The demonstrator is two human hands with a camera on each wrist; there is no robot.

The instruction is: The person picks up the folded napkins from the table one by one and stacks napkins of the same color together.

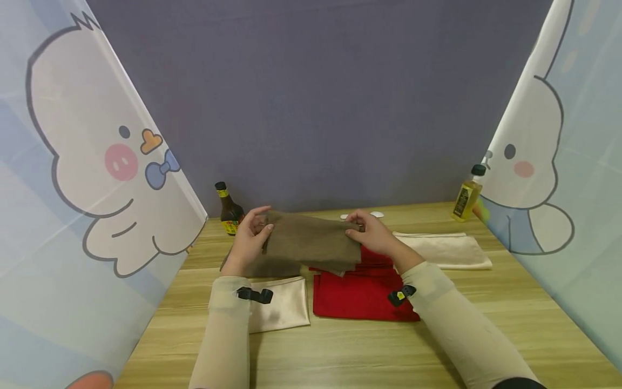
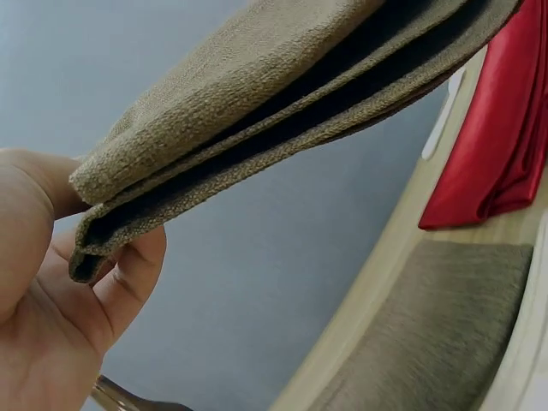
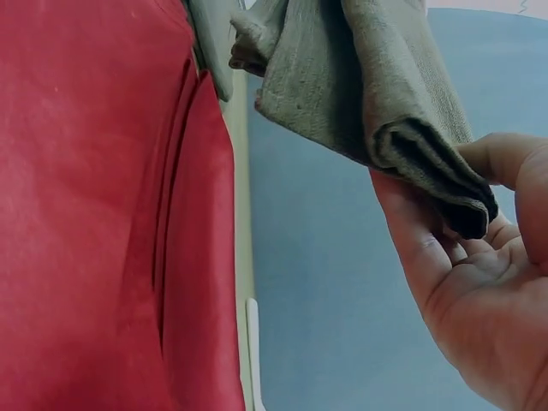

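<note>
Pinching the folded brown cloth (image 1: 311, 237) by opposite ends, left hand (image 1: 249, 240) and right hand (image 1: 374, 235) hold its long axis sideways between them above the table (image 1: 340, 354).

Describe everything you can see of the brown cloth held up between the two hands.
The brown cloth looks matte and coarsely woven, a plain fabric folded into several layers, with dark gaps between them at the ends. It is raised above the table, stretched roughly sideways, its lower edge uneven. The left hand pinches its left end and the right hand its right end. In the head view it hides part of the red cloth.
</note>
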